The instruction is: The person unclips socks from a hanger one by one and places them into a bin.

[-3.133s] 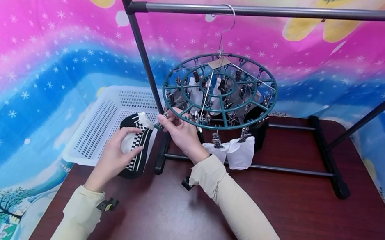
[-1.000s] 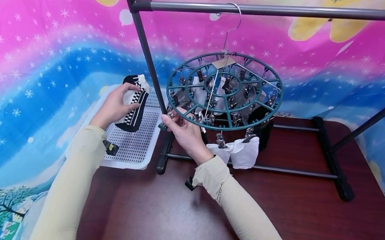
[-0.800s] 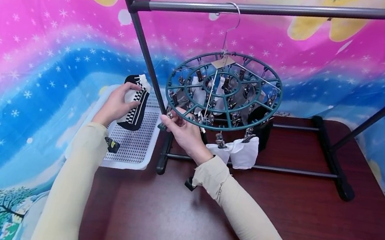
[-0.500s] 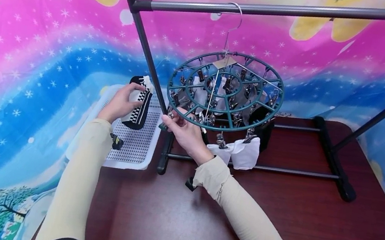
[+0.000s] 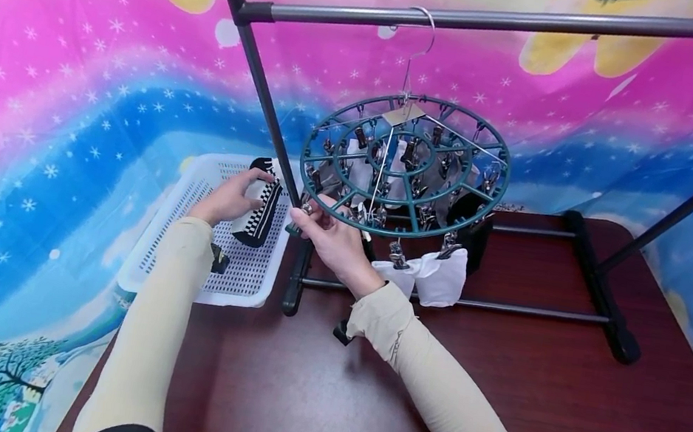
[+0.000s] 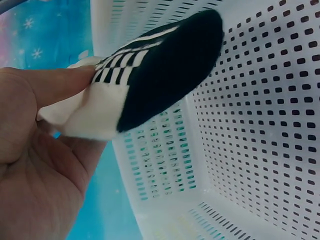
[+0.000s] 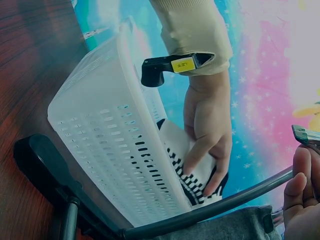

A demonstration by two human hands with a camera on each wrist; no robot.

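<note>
In the head view my left hand [image 5: 226, 199] pinches a black-and-white ankle sock [image 5: 261, 212] with a checkered band, inside the outline of the white basket [image 5: 132, 277]. The left wrist view has the sock's black end [image 6: 175, 70] pointing away from my thumb and fingers, beside the perforated wall. My right hand [image 5: 338, 245] holds a clip at the near left rim of the round green hanger [image 5: 412, 202]. That clip [image 7: 302, 134] shows between thumb and fingers at the right edge of the right wrist view, with no sock at its visible tip.
From the dark metal rack [image 5: 483, 20] the hanger hangs by its wire hook. White socks [image 5: 440, 276], a black one [image 5: 476, 247] and several grey ones hang from its clips. The rack's left post stands between basket and hanger, on a dark red table [image 5: 307, 389].
The sock, earlier beside the clip in front of the basket, has moved left and away over the basket with my left hand, then lower and slightly right. My right hand stays at the clip.
</note>
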